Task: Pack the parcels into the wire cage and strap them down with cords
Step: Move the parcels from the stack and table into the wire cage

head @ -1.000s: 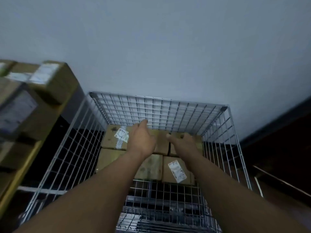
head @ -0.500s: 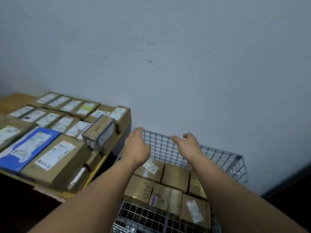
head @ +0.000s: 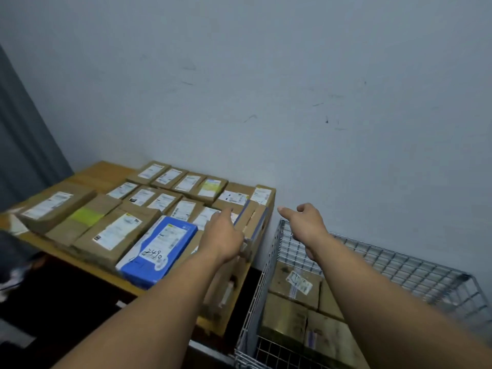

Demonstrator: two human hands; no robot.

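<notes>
Evidently packing is in hand: the cage (head: 399, 265) at five o'clock holds parcels (head: 292, 283), and the stack (head: 114, 230) waits on the table (head: 98, 169) at nine o'clock. Both hands are empty, the left hand (head: 223, 235) straight-fingered over the stack's edge, the right hand (head: 306, 225) loosely curled, forefinger out, above the cage. Next likely needs a grip on an upright box (head: 257, 225); a blue parcel (head: 162, 246) crowds it.

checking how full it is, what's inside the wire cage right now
Brown cardboard parcels lie flat in the wire cage, at least four visible, one white-labelled. The right forearm covers part of the layer, so no full count.
</notes>
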